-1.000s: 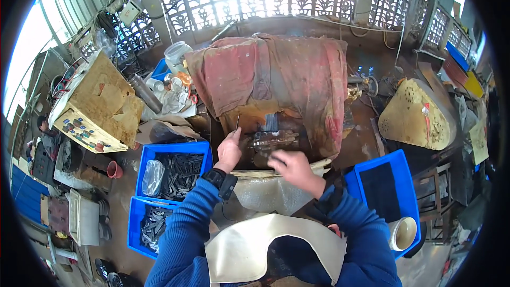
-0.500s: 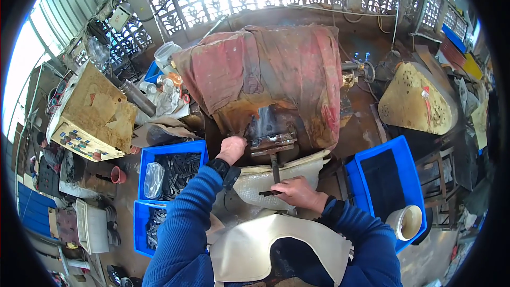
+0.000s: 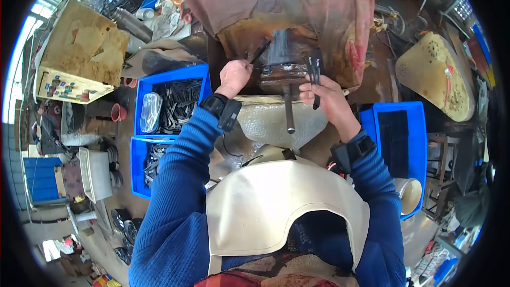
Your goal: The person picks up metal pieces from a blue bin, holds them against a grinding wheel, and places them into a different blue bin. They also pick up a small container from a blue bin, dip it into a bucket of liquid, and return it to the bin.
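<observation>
My left hand [image 3: 235, 78] is closed around one end of a slim dark metal piece [image 3: 261, 50], which points up and away beside a spinning grey wheel [image 3: 278, 48]. To the right, the fingers of my right hand [image 3: 330, 101] pinch a dark forked metal piece [image 3: 314, 66] with shiny spots near its top. Between the hands sits a rusty metal rest [image 3: 280, 74]. A bar handle [image 3: 288, 110] sticks out of it toward me, and neither hand is on it. A stained red cloth [image 3: 297, 0] drapes over the machine.
Left of me, a blue bin [image 3: 139, 82] holds many dark metal pieces and a clear bag; a second blue bin [image 3: 137, 167] adjoins it. At right stands another blue bin [image 3: 419, 154] with a white bucket [image 3: 410, 195]. Bubble-wrap sheeting [image 3: 276, 127] hangs below the rest.
My right hand has left the bar handle and risen to the right of the rest with its dark piece upright. A dark piece now shows in my left hand. The view has tilted downward.
</observation>
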The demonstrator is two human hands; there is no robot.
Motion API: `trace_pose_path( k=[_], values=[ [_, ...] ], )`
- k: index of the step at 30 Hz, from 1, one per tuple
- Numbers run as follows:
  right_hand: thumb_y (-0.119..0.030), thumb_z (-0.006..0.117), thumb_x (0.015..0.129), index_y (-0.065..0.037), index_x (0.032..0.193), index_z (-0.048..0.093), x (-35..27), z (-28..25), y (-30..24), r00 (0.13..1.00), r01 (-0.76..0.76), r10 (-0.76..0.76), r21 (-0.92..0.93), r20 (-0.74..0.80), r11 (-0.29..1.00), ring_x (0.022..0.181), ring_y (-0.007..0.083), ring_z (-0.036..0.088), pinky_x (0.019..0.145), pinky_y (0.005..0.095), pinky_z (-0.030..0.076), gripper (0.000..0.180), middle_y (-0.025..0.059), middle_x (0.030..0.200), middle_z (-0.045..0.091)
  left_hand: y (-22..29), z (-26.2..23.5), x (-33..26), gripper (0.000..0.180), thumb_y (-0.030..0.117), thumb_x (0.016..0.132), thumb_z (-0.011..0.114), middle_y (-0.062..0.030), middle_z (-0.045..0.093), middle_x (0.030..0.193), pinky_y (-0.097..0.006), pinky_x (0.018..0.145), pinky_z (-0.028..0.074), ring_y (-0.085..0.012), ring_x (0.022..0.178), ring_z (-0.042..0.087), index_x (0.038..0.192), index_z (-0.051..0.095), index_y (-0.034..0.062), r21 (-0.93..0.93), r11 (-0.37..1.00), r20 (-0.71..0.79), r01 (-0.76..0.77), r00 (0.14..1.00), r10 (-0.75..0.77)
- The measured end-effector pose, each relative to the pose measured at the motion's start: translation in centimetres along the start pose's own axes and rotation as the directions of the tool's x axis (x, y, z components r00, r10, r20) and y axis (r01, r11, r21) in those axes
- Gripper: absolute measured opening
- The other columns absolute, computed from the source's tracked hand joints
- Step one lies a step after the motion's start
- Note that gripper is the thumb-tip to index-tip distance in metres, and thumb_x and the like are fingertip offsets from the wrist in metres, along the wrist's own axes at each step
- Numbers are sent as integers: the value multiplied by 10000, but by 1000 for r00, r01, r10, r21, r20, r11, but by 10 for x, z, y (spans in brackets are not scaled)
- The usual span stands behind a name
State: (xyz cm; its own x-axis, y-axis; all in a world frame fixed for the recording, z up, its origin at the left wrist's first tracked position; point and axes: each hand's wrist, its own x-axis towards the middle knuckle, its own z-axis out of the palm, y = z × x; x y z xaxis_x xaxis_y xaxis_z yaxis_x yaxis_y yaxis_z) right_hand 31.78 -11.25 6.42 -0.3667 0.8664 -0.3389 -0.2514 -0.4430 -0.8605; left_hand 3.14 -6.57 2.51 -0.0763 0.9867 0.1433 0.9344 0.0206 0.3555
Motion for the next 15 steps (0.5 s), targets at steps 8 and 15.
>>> trace_pose_path(
  k=[8,15],
  values=[
    [-49,579,919,19,1114,560,50,38,7,989,107,-90,150,-115,983,875,248,669,781,366,568,207,146,1017,659,43,-44,-48,172,207,838,618,-123,675,756,-401,631,500,-317,721,643,860,710,64,-445,895,-127,-28,991,-32],
    [-30,582,911,30,1048,570,74,55,21,989,132,-145,456,-7,880,882,260,668,757,348,560,150,151,1029,652,73,-37,-57,162,223,806,666,-113,645,756,-411,606,490,-308,712,632,776,665,63,-71,951,-243,-301,930,276]
  ],
)
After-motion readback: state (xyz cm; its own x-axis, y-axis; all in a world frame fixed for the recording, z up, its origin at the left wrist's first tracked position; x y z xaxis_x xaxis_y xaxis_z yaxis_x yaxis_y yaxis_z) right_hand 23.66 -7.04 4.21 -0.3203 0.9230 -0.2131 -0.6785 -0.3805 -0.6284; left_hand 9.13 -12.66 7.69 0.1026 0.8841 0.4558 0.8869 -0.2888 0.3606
